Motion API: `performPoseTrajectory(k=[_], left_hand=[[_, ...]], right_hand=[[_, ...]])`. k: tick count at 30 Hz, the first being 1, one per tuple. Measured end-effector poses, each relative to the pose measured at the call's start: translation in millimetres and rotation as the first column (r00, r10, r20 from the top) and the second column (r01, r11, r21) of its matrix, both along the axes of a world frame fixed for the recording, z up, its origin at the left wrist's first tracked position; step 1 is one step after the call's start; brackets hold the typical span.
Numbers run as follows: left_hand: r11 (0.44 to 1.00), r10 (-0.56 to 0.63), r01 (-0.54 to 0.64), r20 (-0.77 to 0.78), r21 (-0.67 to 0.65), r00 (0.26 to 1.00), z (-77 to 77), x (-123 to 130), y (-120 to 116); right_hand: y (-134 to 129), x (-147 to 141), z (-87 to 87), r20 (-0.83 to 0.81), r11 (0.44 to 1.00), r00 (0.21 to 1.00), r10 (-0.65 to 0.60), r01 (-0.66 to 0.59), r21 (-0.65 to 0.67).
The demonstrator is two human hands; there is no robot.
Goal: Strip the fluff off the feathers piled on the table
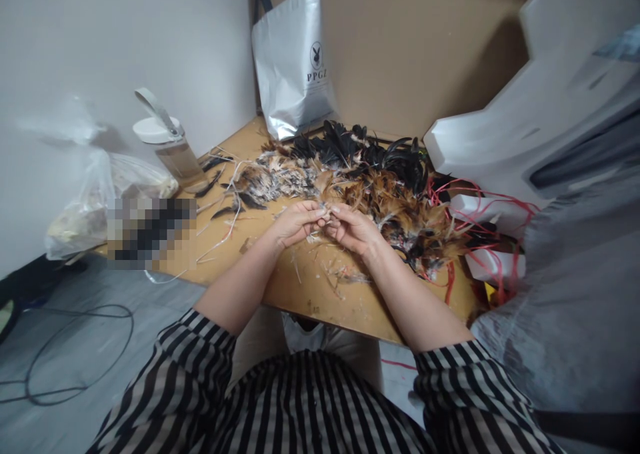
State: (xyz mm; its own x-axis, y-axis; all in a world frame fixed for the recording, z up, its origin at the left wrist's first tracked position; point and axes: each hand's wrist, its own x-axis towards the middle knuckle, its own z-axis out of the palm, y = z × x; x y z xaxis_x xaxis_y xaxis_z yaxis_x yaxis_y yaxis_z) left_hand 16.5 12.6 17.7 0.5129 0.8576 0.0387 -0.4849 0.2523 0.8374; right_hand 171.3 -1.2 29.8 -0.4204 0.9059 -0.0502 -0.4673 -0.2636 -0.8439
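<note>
Over the front of the wooden table (280, 287), my left hand (299, 223) and my right hand (354, 230) meet fingertip to fingertip. Both pinch a small light-brown feather (326, 191) whose pale base lies between the fingers. Just beyond the hands, a heap of brown feathers (395, 201) spreads to the right. Black feathers (345, 146) lie at the back of the heap, and pale speckled ones (280, 174) at its left. Loose bits of feather (345, 271) are scattered near my right wrist.
A silver bag (293, 67) stands at the back. To the left are a lidded bottle (177, 154), a clear plastic bag (100, 201) and white string (227, 231). Red string (450, 284) tangles around white blocks (495, 214) at the right, beside a large grey bag (575, 307).
</note>
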Motion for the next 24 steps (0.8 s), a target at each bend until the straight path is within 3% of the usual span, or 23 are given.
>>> performPoseTrajectory(k=[5,10,15,24], left_hand=[[1.000,0.000,-0.002,-0.082,-0.022,0.997,0.3,-1.4,2.1],[0.999,0.027,-0.033,-0.215,-0.024,0.976,0.6,-1.8,3.0],[0.999,0.025,-0.033,-0.268,-0.025,0.963,-0.8,-2.5,3.8],[1.000,0.024,-0.020,-0.349,0.017,0.937,-1.6,-1.4,3.8]], right_hand=[[2.3,1.9,0.8,0.105,0.989,0.986,-0.130,0.121,0.091],[4.7,5.7,2.4,0.269,0.913,0.883,-0.385,0.322,0.251],[2.8,7.2,6.7,0.430,0.868,0.768,-0.475,0.329,0.372],[8.2,12.4,-3.4,0.525,0.823,0.657,-0.542,0.285,0.492]])
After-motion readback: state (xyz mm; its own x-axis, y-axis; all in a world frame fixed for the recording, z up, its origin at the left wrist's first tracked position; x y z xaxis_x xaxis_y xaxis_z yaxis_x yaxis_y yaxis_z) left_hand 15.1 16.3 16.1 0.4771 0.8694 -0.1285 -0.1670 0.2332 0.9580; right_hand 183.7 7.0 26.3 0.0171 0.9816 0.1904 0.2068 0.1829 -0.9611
